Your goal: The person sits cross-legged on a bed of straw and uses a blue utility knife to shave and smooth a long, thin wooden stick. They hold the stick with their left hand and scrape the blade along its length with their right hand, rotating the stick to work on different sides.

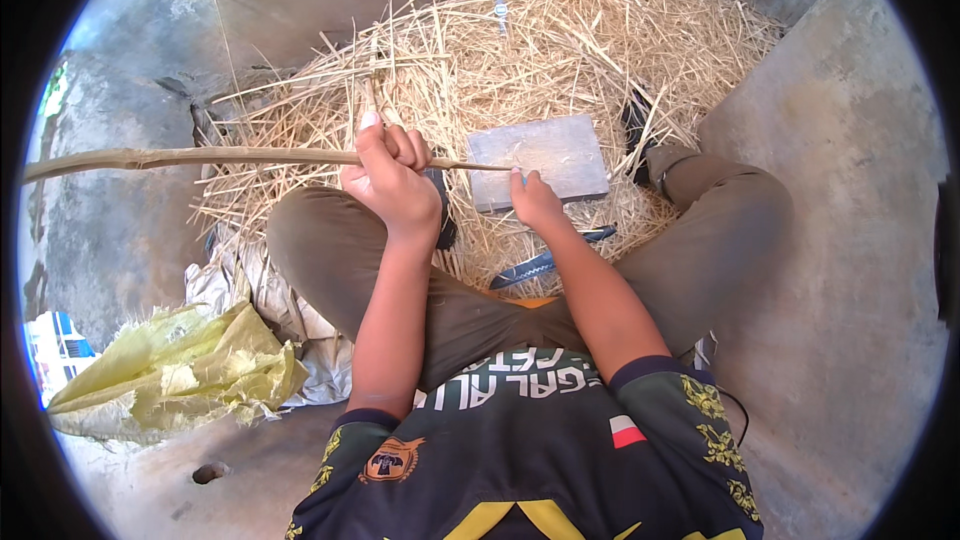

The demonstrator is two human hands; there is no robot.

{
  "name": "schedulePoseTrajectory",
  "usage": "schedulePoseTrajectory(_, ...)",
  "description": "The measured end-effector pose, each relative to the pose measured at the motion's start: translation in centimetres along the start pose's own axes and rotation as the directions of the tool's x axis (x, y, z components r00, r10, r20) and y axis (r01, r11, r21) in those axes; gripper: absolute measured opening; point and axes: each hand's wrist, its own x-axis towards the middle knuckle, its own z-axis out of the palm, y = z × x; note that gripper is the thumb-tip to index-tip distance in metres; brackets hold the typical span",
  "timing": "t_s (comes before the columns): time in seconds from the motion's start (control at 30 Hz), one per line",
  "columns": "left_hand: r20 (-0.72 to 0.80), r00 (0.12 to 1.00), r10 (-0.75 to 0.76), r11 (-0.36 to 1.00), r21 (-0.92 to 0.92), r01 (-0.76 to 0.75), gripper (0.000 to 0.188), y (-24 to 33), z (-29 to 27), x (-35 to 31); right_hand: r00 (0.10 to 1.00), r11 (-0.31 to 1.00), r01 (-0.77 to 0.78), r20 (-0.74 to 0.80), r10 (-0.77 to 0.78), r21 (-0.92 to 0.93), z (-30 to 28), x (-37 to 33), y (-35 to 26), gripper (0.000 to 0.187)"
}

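Note:
A long, pale brown bamboo-like stick (210, 157) runs level from the far left rim and tapers to a thin, darker end at the right. My left hand (396, 175) is closed around it near the thin part, thumb side up. My right hand (536, 198) pinches at the tip of the thin end, above a grey wooden block (540, 155). The block lies flat on the straw between my bent legs. Just nearer than the block lies a long blue object (540, 266) with a light zigzag pattern, partly covered by my right forearm.
A large heap of straw-like shavings (580, 50) spreads in front of me against a concrete wall (300, 0). At the left are a torn yellow-green sack (190, 370) and pale crumpled sheeting (325, 365). Another concrete wall (830, 190) rises at the right. A small hole (209, 473) opens in the floor.

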Motion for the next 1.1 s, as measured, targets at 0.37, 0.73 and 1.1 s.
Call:
schedulePoseTrajectory(0.37,0.010,1.000,-0.010,0.998,0.068,0.010,0.048,0.0,1.2,-0.5,0.996,0.997,0.081,0.036,-0.080,-0.017,0.1,0.2,1.3,0.063)
schedulePoseTrajectory(0.73,0.058,0.998,-0.034,0.996,0.090,0.028,0.045,0.0,0.9,-0.5,1.000,0.969,0.009,-0.009,-0.011,-0.249,0.9,1.2,1.0,0.059)
schedulePoseTrajectory(1.1,0.253,0.962,-0.100,0.991,-0.065,0.120,0.042,0.1,-0.4,1.8,0.993,0.978,0.070,0.083,-0.088,0.197,-2.4,2.7,-0.3,0.065)
